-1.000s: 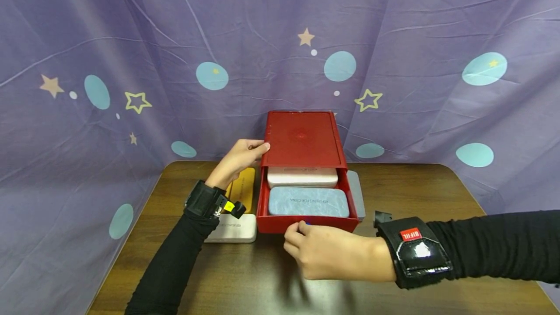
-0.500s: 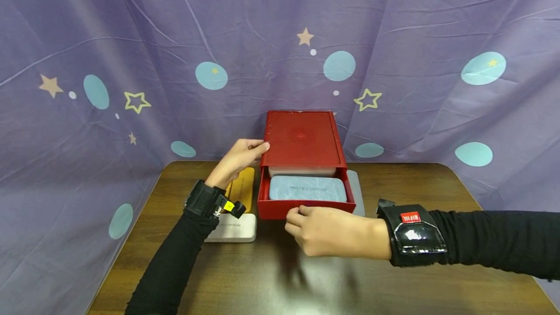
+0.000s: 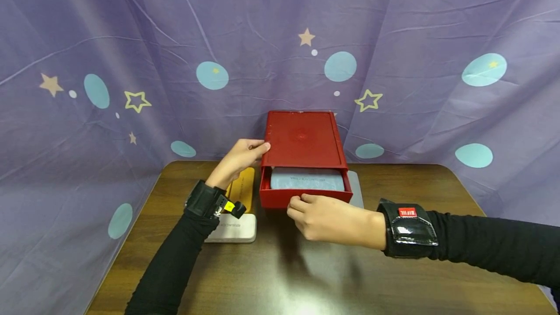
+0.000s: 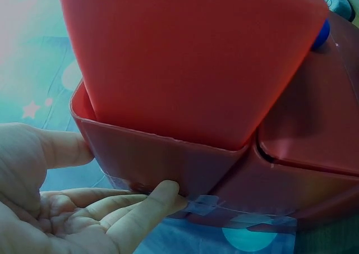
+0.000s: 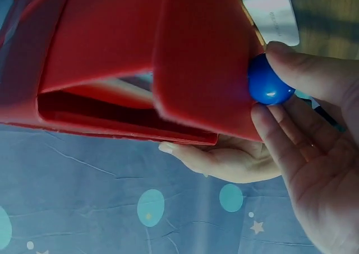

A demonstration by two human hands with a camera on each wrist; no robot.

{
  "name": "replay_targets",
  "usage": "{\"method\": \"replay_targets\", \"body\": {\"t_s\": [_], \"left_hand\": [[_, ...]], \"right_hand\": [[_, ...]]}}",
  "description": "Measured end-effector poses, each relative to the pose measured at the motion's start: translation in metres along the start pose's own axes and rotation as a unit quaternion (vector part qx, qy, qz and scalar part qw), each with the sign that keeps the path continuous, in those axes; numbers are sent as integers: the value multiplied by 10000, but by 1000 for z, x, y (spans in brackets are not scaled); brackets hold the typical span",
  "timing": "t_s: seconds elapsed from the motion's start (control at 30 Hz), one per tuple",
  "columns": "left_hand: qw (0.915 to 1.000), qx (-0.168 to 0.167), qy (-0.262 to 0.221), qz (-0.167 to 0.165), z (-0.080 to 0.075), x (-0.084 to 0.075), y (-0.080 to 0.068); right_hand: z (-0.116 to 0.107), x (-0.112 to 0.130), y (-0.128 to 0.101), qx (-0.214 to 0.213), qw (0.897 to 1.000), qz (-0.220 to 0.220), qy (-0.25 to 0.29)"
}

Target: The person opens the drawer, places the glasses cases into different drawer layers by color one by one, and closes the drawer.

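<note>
A red drawer box (image 3: pixel 302 137) stands at the back middle of the brown table (image 3: pixel 280 276). Its red drawer (image 3: pixel 305 198) is pulled out only a little, and a grey-blue case (image 3: pixel 306 179) shows inside. My right hand (image 3: pixel 325 218) pinches the blue knob (image 5: pixel 266 81) on the drawer front between thumb and fingers. My left hand (image 3: pixel 236 159) holds the box's left side, with thumb and fingers (image 4: pixel 140 201) wrapped on its edge.
A white case (image 3: pixel 232 228) and a yellow case (image 3: pixel 242 186) lie left of the box, beside my left wrist. A grey flat case (image 3: pixel 355 188) sticks out at the box's right. A purple curtain with stars hangs close behind.
My right hand has pushed the drawer back into the box. The white case inside is now hidden and only the front of the grey-blue case shows. The left hand has stayed put.
</note>
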State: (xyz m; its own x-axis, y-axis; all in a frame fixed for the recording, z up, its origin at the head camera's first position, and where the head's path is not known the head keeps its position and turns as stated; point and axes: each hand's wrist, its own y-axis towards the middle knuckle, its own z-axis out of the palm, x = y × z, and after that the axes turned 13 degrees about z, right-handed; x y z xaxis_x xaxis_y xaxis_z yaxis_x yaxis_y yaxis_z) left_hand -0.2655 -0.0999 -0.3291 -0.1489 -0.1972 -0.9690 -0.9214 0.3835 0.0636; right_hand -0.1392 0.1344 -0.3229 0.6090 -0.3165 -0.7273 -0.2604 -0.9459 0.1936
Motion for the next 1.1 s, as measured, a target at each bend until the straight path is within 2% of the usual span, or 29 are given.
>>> {"method": "replay_targets", "body": {"t_s": [0.23, 0.33, 0.8, 1.1], "left_hand": [[9996, 45, 236, -178, -2, -3, -2], [9996, 47, 234, -156, -2, -3, -2], [9999, -93, -99, -23, 2, 1, 1], [9997, -31, 193, -151, 1, 1, 0]], "right_hand": [[1, 3, 3, 139, 9994, 319, 48], [3, 3, 5, 186, 9989, 431, 65], [16, -2, 10, 116, 9948, 950, 349], [22, -6, 11, 213, 9915, 1151, 565]]}}
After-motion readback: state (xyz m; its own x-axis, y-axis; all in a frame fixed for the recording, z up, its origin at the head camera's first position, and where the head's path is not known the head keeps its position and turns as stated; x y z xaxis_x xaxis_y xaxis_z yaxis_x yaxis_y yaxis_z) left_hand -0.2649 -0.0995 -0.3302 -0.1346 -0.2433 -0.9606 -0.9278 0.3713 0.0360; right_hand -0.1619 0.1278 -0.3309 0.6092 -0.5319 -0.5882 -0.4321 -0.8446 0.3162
